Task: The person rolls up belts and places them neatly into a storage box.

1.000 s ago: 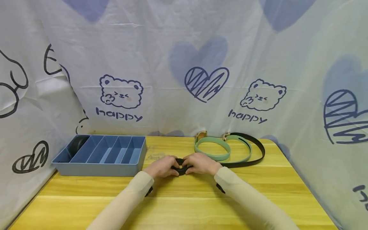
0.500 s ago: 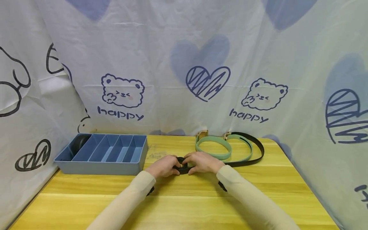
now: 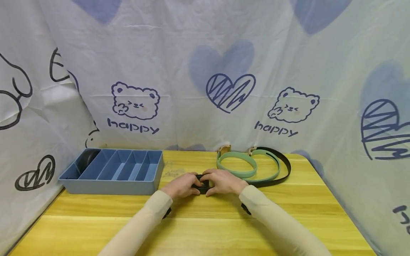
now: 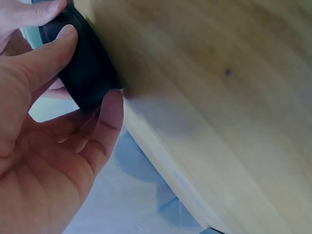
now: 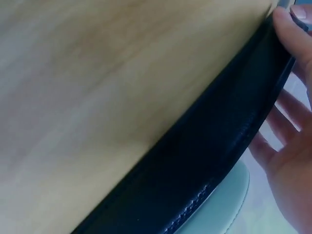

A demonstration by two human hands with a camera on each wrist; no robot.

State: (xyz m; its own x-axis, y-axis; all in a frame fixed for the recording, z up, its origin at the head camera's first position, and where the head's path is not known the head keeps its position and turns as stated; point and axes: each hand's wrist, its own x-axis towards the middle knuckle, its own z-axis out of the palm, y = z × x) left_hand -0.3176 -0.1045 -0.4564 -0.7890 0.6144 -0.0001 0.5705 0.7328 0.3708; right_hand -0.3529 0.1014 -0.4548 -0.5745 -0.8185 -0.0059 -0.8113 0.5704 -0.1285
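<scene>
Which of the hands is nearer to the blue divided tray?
Left. The left hand grips the black belt coil to the right of the tray, not touching it; the right hand holds the coil's opposite side, farther right.

The left hand [image 3: 180,186] and right hand [image 3: 222,182] close off 9 and 3 o'clock of the black, leather-like strap coil [image 3: 204,191] — 6 o'clock, between the cream cloth sleeves [image 3: 282,224], is wide-open wood. At 12 a narrow gap ends at the white, heart-printed cloth curtain [image 3: 192,25]; the grey-blue rectangular compartment box [image 3: 107,187] blocks beyond 9, the pale-green looped belt [image 3: 243,175] blocks 2
</scene>
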